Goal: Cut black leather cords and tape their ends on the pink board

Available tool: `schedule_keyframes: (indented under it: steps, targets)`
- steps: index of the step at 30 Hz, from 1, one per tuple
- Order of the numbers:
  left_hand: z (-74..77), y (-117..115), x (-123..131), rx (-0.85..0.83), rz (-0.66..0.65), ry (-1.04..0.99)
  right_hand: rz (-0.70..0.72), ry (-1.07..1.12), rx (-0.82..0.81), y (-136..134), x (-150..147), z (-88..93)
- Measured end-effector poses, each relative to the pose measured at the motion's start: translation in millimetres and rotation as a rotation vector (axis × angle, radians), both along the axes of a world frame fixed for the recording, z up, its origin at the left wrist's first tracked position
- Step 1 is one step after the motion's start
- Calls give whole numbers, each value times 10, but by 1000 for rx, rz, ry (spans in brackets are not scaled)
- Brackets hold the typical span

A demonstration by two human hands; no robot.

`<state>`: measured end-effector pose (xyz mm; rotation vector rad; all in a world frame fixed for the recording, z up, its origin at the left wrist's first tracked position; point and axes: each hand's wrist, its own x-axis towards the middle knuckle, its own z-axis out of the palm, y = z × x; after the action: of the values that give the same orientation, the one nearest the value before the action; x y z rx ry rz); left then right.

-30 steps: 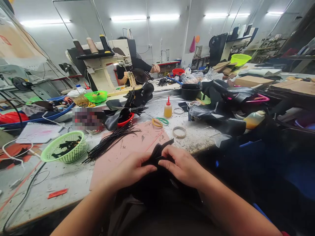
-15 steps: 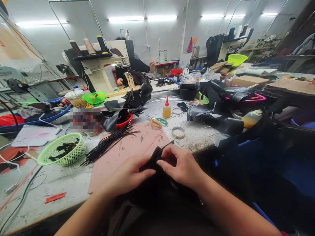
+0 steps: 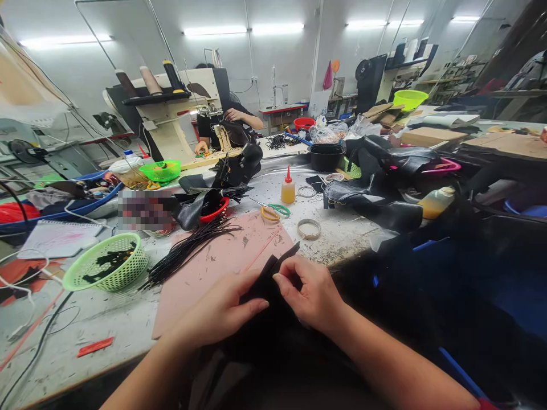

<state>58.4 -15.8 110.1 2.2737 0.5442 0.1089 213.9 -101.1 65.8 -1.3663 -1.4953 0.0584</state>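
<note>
Both hands on one dark piece, lower centre

Left hand [image 3: 226, 304] and right hand [image 3: 311, 290] grasp black material [image 3: 265, 274] between thumbs and fingers at lower centre of the frame; its lower part is lost in darkness.

On the counter [image 3: 132, 319], one pair of scissors [image 3: 269, 207] and one tape-like ring [image 3: 309, 229] lie near mid-frame. Three thread spools [image 3: 150, 81] stand at upper left. Two bottles show amber liquid: one upright bottle [image 3: 288, 191] at centre, one tilted bottle [image 3: 436, 204] at right.

One pale green basket [image 3: 135, 272], left of the frame, holds small black pieces, too many to count. One bright green bowl [image 3: 160, 172], above it, has small items, hard to make out. One red bowl [image 3: 212, 212] is partly covered by black strips.

Against half a second ago, the left thumb sits slightly lower, farther from the right one, and a co-worker's hand [image 3: 234, 115], raised then, is down by the sewing machine [image 3: 179, 125] at upper left
</note>
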Motion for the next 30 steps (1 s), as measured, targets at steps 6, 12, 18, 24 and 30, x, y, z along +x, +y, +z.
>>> schedule_keyframes:
  steps: [6,12,18,24,30]
  targets:
    - [-8,-11,-27,35,-14,26,27,81,-65,-16,-8,32]
    - [-2,-41,-2,51,-61,14,67,227,-251,-59,45,86]
    - [-25,9,23,-71,-50,-9,-5,78,-6,-43,268,198]
    - [0,-9,0,87,-19,49,304,-392,-253,90,281,374]
    - [113,-128,-7,340,-140,95,442,-546,-104,79,218,433]
